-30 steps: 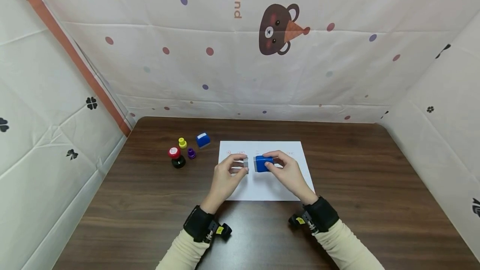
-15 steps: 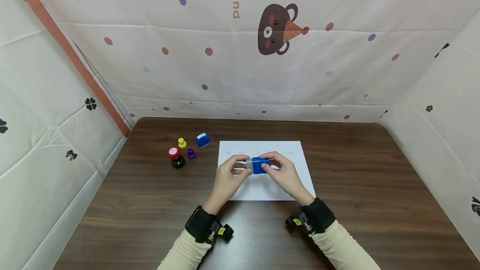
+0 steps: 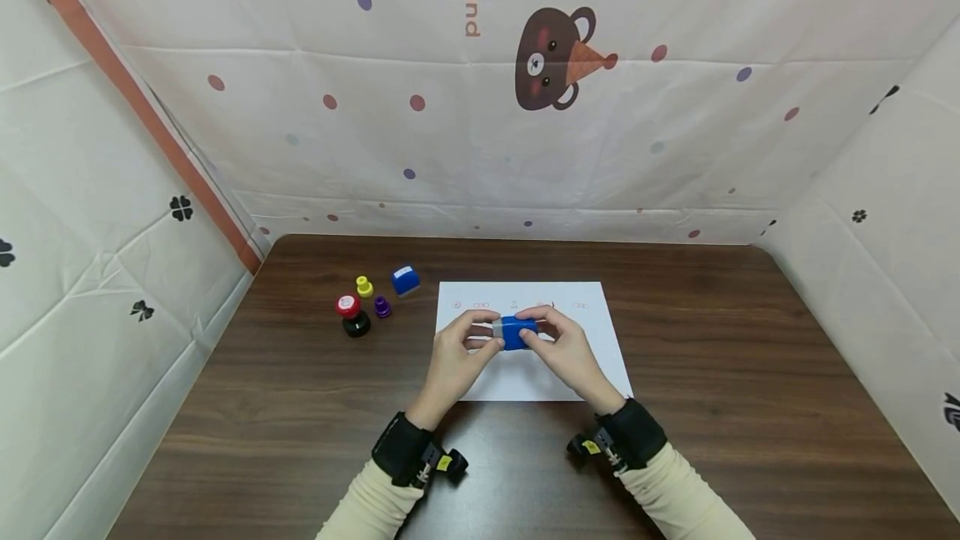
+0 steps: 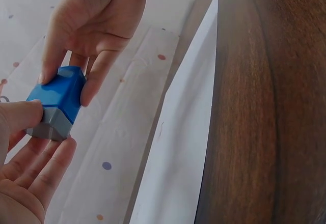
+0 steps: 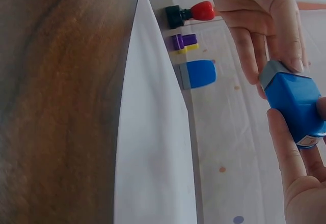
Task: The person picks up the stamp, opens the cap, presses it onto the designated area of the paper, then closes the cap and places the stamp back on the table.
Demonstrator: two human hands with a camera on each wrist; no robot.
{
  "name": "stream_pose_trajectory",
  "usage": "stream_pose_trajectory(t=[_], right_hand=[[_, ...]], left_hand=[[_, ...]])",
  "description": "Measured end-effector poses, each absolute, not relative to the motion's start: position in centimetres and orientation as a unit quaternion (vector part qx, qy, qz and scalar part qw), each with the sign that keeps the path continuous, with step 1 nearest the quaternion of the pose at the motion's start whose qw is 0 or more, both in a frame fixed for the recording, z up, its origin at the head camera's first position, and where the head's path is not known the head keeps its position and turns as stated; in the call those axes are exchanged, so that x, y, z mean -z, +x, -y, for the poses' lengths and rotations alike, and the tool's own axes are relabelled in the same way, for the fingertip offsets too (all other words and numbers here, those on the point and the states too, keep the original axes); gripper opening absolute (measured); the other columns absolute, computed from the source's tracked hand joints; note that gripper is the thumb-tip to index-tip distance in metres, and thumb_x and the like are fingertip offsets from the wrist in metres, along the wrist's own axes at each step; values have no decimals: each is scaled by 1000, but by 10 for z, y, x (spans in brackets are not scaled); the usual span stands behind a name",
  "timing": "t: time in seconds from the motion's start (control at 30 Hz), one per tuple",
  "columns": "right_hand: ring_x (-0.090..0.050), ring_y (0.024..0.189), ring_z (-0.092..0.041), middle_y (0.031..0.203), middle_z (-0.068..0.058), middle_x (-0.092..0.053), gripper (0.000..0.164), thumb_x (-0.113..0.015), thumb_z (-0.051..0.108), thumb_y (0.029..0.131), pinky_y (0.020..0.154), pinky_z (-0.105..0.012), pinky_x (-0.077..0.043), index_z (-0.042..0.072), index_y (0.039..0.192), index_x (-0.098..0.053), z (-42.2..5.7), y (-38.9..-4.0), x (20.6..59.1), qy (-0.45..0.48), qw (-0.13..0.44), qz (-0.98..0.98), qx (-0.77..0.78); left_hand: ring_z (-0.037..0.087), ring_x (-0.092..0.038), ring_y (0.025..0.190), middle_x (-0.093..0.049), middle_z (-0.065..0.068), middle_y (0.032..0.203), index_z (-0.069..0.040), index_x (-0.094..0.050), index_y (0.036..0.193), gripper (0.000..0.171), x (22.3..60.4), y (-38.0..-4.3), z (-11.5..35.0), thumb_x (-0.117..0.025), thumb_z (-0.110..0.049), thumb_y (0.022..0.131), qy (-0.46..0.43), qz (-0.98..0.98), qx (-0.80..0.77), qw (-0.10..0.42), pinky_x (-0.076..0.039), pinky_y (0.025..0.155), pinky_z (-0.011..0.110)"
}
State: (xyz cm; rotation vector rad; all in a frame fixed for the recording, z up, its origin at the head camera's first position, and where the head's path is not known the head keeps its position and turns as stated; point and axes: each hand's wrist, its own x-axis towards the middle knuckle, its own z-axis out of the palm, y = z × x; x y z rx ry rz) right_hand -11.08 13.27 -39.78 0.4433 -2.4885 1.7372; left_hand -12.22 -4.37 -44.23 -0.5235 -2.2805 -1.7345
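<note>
Over the white sheet of paper (image 3: 540,377), both hands hold one blue stamp (image 3: 520,333) lying sideways. Fingers and thumb of the left hand (image 3: 456,357) pinch its grey cap (image 4: 53,124) from opposite sides. My right hand (image 3: 573,357) grips the blue body near its other end, where a small label shows in the right wrist view. Cap and body meet in one line, with no gap between them in the left wrist view. Small reddish marks run along the top of the paper, partly covered by the fingers.
To the left of the paper stand a second blue stamp (image 3: 406,280), a small yellow stamp (image 3: 364,287), a purple stamp (image 3: 382,307) and a red-handled stamp (image 3: 349,307) with a black base. Patterned cloth (image 3: 337,148) hangs behind the brown table (image 3: 750,407).
One second ago the cap and the blue body were apart. The right hand has moved left and brought the body against the cap, while the left hand shifted slightly right.
</note>
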Motion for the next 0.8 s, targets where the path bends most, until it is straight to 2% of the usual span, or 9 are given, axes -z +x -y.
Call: stream_pose_trajectory(t=[0.2, 0.37, 0.67, 0.8], right_hand=[[-58, 100, -31, 108, -17, -58, 21, -60, 2, 87, 88, -46, -50, -2, 107, -60, -131, -110, 400, 145, 37, 807, -571], [-58, 99, -31, 107, -18, -58, 21, -61, 1, 86, 90, -48, -48, -3, 107, -61, -130, -109, 401, 141, 40, 803, -578], [-57, 100, -30, 104, -16, -60, 19, -61, 2, 86, 93, -49, -47, 0, 106, -63, -124, -109, 397, 131, 42, 806, -575], [-58, 100, -30, 105, -16, -60, 20, -60, 2, 87, 91, -47, -49, 0, 106, -62, -123, -108, 396, 132, 37, 810, -570]], left_hand=[[12, -66, 87, -63, 4, 108, -13, -62, 108, 30, 442, -121, 43, -70, -5, 80, -182, 779, 589, 116, -55, 72, 20], [12, -66, 86, -64, 3, 107, -13, -62, 107, 31, 443, -120, 42, -71, -5, 79, -177, 774, 595, 121, -55, 72, 21], [23, -67, 87, -64, 11, 106, -6, -61, 107, 32, 444, -122, 41, -71, -1, 77, -152, 770, 608, 120, -57, 73, 32], [18, -67, 87, -64, 7, 106, -9, -61, 107, 32, 444, -121, 43, -71, -3, 77, -153, 774, 605, 110, -56, 73, 29]])
